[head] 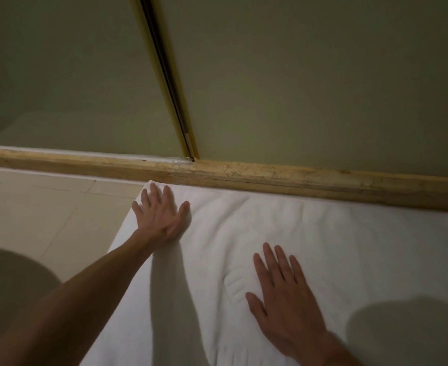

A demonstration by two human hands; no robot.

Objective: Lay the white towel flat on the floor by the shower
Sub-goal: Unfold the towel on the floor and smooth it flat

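Note:
The white towel lies spread on the floor, its far edge against the stone sill of the shower. My left hand presses flat on the towel's far left corner, fingers spread. My right hand lies flat on the towel's middle, fingers straight. Light wrinkles and an embossed footprint pattern show between the hands. The towel's near edge is out of view.
Frosted glass shower panels rise behind the sill, joined at a brass-framed door edge. Pale floor tiles lie left of the towel. Dark shadows fall at the lower left and lower right.

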